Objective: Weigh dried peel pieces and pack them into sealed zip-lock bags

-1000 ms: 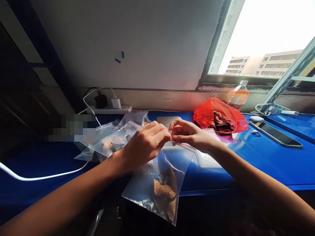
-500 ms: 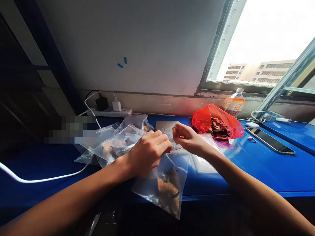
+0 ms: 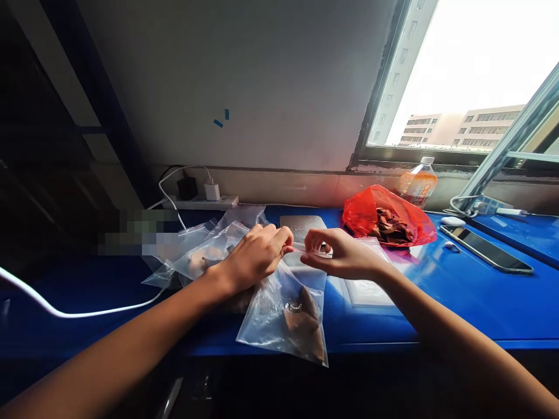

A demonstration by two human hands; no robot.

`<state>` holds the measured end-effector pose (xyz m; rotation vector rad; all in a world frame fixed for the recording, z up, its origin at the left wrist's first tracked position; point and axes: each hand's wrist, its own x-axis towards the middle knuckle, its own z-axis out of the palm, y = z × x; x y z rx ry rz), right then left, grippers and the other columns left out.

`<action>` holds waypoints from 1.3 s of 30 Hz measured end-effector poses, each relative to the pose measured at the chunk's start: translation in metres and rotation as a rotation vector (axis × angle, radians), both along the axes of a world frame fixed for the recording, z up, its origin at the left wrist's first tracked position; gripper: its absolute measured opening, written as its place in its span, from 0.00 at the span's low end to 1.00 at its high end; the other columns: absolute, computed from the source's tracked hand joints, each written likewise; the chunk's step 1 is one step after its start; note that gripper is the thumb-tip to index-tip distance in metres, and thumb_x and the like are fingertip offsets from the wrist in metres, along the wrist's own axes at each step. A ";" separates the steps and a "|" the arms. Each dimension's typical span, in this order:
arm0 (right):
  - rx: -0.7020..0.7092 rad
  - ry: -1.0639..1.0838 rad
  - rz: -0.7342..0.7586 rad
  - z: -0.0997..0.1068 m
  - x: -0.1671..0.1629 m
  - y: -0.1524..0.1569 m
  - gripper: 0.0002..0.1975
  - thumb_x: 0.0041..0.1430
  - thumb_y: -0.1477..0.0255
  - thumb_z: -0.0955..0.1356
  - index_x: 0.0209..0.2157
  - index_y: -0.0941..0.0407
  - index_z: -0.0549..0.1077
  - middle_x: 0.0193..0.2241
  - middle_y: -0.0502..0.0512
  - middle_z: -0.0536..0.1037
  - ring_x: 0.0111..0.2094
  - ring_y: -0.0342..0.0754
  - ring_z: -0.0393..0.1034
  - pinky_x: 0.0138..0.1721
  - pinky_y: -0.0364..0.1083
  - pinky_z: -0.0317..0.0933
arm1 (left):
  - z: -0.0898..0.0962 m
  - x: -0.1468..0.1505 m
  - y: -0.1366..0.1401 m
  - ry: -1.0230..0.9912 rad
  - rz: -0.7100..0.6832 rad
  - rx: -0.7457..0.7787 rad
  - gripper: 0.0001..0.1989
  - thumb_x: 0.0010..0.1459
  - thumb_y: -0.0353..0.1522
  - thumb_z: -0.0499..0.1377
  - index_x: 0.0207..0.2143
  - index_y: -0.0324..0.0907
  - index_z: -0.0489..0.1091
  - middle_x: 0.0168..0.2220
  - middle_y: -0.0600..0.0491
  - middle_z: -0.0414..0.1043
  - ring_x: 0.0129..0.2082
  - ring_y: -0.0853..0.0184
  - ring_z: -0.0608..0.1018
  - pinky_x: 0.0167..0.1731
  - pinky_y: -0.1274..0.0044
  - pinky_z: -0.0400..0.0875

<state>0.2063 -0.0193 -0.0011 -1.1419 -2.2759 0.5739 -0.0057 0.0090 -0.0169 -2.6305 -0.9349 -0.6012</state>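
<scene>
A clear zip bag [image 3: 266, 317] with brown dried pieces inside hangs below my hands, over the front part of the blue table. My left hand [image 3: 257, 253] pinches the bag's top edge at its left side. Thumb and fingertips of my right hand [image 3: 338, 253] close on the right end of the same edge, where a thin reddish seal line runs between the hands. Behind them lies a flat silver scale-like plate [image 3: 301, 222]. Several other filled clear bags [image 3: 192, 256] are heaped left of my left hand.
An open red plastic bag [image 3: 362, 209] of dark dried pieces stands right of my hands, with a drink bottle [image 3: 417, 183] behind. Flat clear bags [image 3: 369, 294] lie nearer. Farther right is a phone [image 3: 487, 249]; a power strip [image 3: 201, 202] and white cable [image 3: 87, 315] are left.
My right hand has turned and its fingers have come down onto the bag's top edge. The bag has risen a little, and the view has shifted slightly.
</scene>
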 end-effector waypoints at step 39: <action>-0.331 0.722 -0.030 -0.005 0.019 0.024 0.18 0.54 0.58 0.68 0.41 0.56 0.67 0.29 0.49 0.72 0.30 0.42 0.68 0.31 0.43 0.60 | 0.038 -0.028 0.002 -0.652 -0.466 -0.396 0.10 0.53 0.30 0.64 0.39 0.46 0.72 0.34 0.54 0.75 0.35 0.66 0.78 0.39 0.71 0.75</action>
